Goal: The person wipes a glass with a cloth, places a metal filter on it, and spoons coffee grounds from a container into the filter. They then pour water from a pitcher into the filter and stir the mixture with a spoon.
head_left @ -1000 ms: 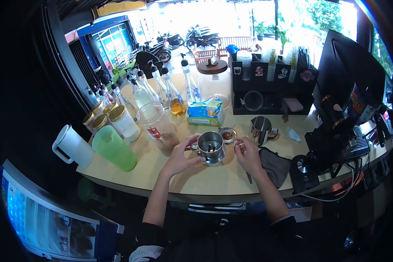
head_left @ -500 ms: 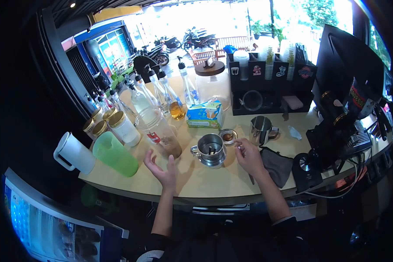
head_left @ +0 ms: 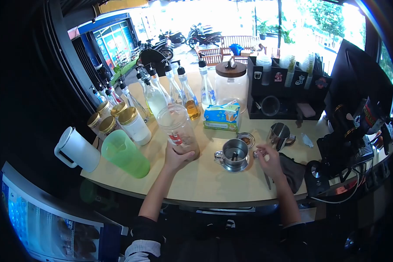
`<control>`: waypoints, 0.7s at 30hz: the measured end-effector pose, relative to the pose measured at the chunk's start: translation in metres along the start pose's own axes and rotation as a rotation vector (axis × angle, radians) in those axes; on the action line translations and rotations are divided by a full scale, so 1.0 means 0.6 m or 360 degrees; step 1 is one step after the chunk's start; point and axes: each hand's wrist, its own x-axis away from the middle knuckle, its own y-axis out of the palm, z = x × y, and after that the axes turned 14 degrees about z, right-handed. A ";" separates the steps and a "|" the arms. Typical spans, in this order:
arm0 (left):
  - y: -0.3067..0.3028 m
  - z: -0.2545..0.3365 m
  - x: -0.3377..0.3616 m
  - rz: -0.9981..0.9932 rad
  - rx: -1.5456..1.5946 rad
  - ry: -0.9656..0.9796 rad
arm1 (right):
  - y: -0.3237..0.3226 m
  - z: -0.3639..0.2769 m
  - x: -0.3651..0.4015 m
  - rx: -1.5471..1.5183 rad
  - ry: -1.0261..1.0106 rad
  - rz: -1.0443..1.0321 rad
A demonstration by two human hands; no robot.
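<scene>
My left hand (head_left: 177, 158) is wrapped round the lower part of a clear plastic jar (head_left: 175, 124) with a red label and brown contents. The jar stands open, tilted in the view. My right hand (head_left: 269, 160) is closed in a pinch at a small metal spoon (head_left: 256, 154); the hand covers the spoon's middle, and a thin dark handle shows below. Between the hands stands a metal drip-filter cup (head_left: 235, 153) on a round metal base, with dark pieces inside. Just behind it lies a small metal dish (head_left: 246, 139) with brown residue.
A steel pitcher (head_left: 278, 134) and a dark cloth (head_left: 291, 172) are near my right hand. A green jug (head_left: 126, 155), a white jug (head_left: 76, 150) and gold-lidded jars (head_left: 136, 126) stand left. Behind are pump bottles (head_left: 190, 94), a tissue pack (head_left: 222, 117) and a black cup rack (head_left: 288, 87).
My left hand has gone from open beside the jar to gripping it. My right hand stays close to the filter cup, its fingers still pinched. The view has shifted slightly.
</scene>
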 end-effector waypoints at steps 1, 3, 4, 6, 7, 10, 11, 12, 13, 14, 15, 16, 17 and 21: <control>0.000 -0.002 0.002 0.0006 0.0009 -0.0006 | 0.002 0.012 -0.001 -0.0077 -0.0004 0.0044; -0.001 0.001 0.008 0.0075 -0.0071 0.0095 | 0.001 0.004 -0.015 -0.0119 0.0114 0.0077; -0.006 -0.002 0.006 0.0065 -0.0174 0.0128 | -0.005 -0.007 -0.028 -0.0163 0.0138 0.0146; -0.009 -0.005 0.007 0.0085 -0.0178 0.0078 | -0.006 -0.059 -0.060 -0.0197 0.0171 0.0193; -0.009 -0.005 0.008 0.0082 -0.0191 0.0046 | -0.003 -0.103 -0.082 -0.0213 0.0076 0.0166; -0.004 0.007 0.010 0.0100 -0.0231 0.0137 | 0.021 -0.226 -0.130 -0.0148 -0.0228 0.0015; -0.002 0.015 0.011 0.0120 -0.0239 0.0195 | 0.033 -0.263 -0.139 -0.0070 -0.0430 -0.0119; -0.002 0.030 0.012 0.0122 -0.0352 0.0341 | 0.047 -0.298 -0.145 -0.0061 -0.0434 -0.0119; -0.003 0.030 0.013 0.0121 -0.0344 0.0337 | 0.061 -0.331 -0.147 -0.0088 -0.0520 -0.0245; -0.003 0.029 0.016 0.0122 -0.0360 0.0384 | 0.077 -0.354 -0.145 -0.0117 -0.0598 -0.0374; -0.004 0.027 0.021 0.0120 -0.0381 0.0427 | 0.094 -0.365 -0.142 -0.0113 -0.0585 -0.0381; -0.004 0.019 0.023 0.0114 -0.0385 0.0381 | 0.110 -0.376 -0.139 -0.0085 -0.0612 -0.0535; -0.003 0.017 0.027 0.0107 -0.0385 0.0383 | 0.123 -0.389 -0.136 -0.0057 -0.0647 -0.0680; 0.001 0.013 0.027 0.0017 -0.0248 0.0445 | 0.169 -0.413 -0.133 0.0344 -0.0473 -0.1167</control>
